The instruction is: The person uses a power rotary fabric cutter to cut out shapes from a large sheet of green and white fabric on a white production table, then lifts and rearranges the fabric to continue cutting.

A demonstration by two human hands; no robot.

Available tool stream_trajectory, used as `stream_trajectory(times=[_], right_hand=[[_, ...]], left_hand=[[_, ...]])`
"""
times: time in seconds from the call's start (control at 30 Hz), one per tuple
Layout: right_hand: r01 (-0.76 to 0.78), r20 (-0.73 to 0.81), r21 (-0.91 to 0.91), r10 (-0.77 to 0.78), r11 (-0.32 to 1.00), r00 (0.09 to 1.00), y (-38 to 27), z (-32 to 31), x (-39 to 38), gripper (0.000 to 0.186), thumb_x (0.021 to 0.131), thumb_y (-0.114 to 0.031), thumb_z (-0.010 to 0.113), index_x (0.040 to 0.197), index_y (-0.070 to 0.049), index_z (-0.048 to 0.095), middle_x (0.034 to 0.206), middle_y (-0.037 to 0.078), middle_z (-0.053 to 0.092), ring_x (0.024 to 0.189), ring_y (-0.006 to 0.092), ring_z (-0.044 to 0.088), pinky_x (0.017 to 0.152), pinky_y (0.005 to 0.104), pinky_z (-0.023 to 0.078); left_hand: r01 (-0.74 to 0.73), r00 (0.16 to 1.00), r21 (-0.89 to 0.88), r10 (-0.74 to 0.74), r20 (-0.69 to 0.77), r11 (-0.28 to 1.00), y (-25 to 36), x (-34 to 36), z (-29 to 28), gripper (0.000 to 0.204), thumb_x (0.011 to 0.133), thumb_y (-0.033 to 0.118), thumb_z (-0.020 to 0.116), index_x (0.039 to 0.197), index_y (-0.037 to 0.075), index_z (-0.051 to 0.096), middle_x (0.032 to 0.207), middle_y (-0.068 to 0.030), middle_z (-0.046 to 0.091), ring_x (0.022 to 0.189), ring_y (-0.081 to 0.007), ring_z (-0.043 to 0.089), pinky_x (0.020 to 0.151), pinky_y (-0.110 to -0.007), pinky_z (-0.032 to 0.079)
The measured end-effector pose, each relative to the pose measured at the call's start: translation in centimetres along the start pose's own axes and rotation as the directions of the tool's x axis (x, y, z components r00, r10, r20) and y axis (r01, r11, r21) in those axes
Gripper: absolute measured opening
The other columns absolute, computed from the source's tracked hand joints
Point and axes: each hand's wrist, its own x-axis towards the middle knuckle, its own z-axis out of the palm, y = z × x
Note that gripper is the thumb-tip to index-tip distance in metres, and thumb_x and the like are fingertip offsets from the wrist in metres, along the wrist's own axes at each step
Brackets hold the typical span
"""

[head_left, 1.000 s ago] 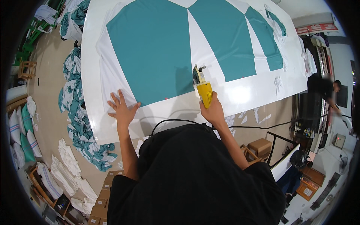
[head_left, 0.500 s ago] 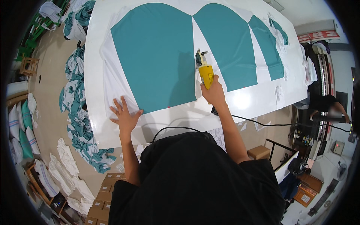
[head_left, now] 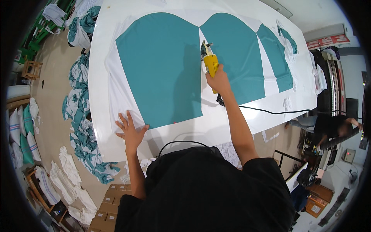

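My right hand (head_left: 219, 80) is closed around a yellow electric fabric cutter (head_left: 210, 63) with a black cord trailing from its rear. Its metal head sits in the narrow white gap between a large teal fabric panel (head_left: 158, 73) and a second teal panel (head_left: 235, 54). The fingers of my left hand (head_left: 132, 133) are spread flat at the near left corner of the large panel, partly over the white fabric (head_left: 116, 85) beside it. Farther right lies a third teal panel (head_left: 274, 58). How the blade meets the cloth is too small to tell.
The white table (head_left: 154, 143) extends beneath the cloth. Teal and white fabric heaps (head_left: 79, 112) line its left side. The power cord (head_left: 270, 112) runs off to the right, toward another person (head_left: 332, 123). Cardboard boxes (head_left: 101, 216) are stacked at lower left.
My right hand has pushed the cutter farther up the gap, toward where the two panels meet. My left hand stays spread at the same corner. The view has shifted slightly.
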Motion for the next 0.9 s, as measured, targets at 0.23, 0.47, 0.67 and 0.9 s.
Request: stream_trajectory(times=[0.23,0.47,0.67,0.9], right_hand=[[0.021,-0.037,-0.003,-0.021,1.000,0.999,-1.0,-0.3,5.2,0.057,0.085,-0.029,0.067,0.120,0.006,0.038,0.097,0.034,0.069,0.086,0.0511,0.069,0.076,0.0536,0.058],[0.049,-0.044,0.012,-0.049,0.999,0.998,-2.1,-0.6,10.2,0.061,0.084,-0.028,0.067,0.123,0.008,0.038,0.099,0.034,0.068,0.091,0.0509,0.069,0.078,0.0531,0.058],[0.049,-0.044,-0.042,-0.050,0.998,0.998,-2.7,-0.7,13.6,0.064,0.084,-0.031,0.067,0.124,0.008,0.037,0.102,0.034,0.068,0.092,0.0499,0.070,0.079,0.0521,0.058],[0.066,-0.024,-0.054,-0.067,0.996,0.997,-3.3,-1.0,17.5,0.071,0.084,-0.032,0.068,0.128,0.011,0.034,0.104,0.034,0.068,0.094,0.0479,0.070,0.081,0.0503,0.059]], left_hand=[[0.034,0.999,0.008,-0.034,0.024,0.999,0.5,0.0,-0.5,0.121,0.073,0.052,0.085,0.166,0.023,0.012,0.171,-0.0205,-0.004,0.153,-0.0558,-0.005,0.106,-0.085,0.007],[0.072,0.996,0.043,-0.075,0.055,0.996,1.4,0.0,-1.3,0.123,0.073,0.049,0.086,0.166,0.021,0.011,0.171,-0.0199,-0.005,0.153,-0.0545,-0.005,0.108,-0.084,0.008],[0.058,0.997,0.038,-0.059,0.038,0.998,1.3,-0.1,-1.2,0.124,0.072,0.049,0.087,0.166,0.020,0.011,0.171,-0.0212,-0.004,0.153,-0.0551,-0.004,0.108,-0.084,0.008],[0.094,0.994,0.051,-0.097,0.043,0.994,1.6,-0.1,-1.3,0.126,0.071,0.043,0.089,0.166,0.023,0.010,0.172,-0.0178,-0.004,0.155,-0.0509,-0.005,0.111,-0.081,0.007]])
